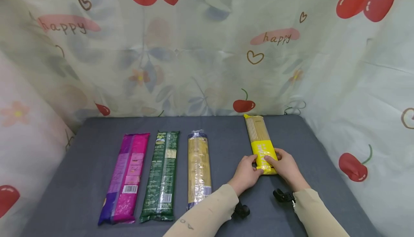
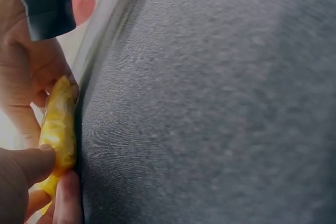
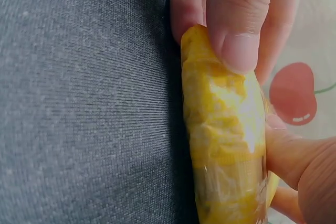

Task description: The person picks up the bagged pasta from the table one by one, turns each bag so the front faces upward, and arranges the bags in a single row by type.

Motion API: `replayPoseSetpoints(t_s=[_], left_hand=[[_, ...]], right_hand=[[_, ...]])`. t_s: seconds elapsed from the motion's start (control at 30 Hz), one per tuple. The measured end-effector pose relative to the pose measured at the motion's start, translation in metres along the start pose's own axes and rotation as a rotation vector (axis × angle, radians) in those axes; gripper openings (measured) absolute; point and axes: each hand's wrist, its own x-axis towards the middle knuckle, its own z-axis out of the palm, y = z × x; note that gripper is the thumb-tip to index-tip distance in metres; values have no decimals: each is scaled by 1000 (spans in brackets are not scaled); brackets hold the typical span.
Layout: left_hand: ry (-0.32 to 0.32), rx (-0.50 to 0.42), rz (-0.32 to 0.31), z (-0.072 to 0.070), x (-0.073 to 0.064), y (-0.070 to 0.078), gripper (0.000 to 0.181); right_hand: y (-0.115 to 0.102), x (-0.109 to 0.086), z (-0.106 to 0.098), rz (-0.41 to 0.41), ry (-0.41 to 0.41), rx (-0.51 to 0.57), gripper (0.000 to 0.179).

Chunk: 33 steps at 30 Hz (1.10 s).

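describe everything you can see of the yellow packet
The yellow packet is long and slim, in a shiny, plastic-looking wrapper, creased at the near end. Its near part is yellow with pale lettering; the clear farther part shows thin, straight, beige sticks, and the far tip has yellow too. It lies slightly slanted on the right half of the grey table. Both hands hold its near part: left hand and right hand.

Room between tan pack (image 1: 198,168) and yellow pack (image 1: 258,143); left sleeve (image 1: 208,212) blocks the near end, curtain (image 1: 207,82) behind

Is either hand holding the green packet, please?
No, the left hand and right hand both hold the yellow noodle packet, away from the green packet.
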Motion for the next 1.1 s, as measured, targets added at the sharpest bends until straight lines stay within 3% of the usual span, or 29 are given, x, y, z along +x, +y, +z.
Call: replayPoseSetpoints(t_s=[0.17,0.27,0.4,0.53,0.7,0.83,1.1], left_hand=[[7,-4,-24,-6,-7,-3,52],[-32,-44,-42,-14,-17,-2,50],[-95,-70,-17,-38,-31,0,48],[-79,-36,26,-75,-38,-2,45],[-21,-24,67,-124,-39,-9,44],[13,-31,60,-152,-40,-20,47],[112,17,50,-190,-39,-39,47]], right_hand=[[-4,3,5,-6,-17,-57,70],[-6,0,5,-22,39,-84,72],[-14,-9,6,-92,183,-91,72],[-28,-20,17,-153,252,-22,72],[-48,-32,37,-186,204,89,72],[-60,-41,54,-207,121,145,72],[-82,-65,90,-201,-9,219,65]])
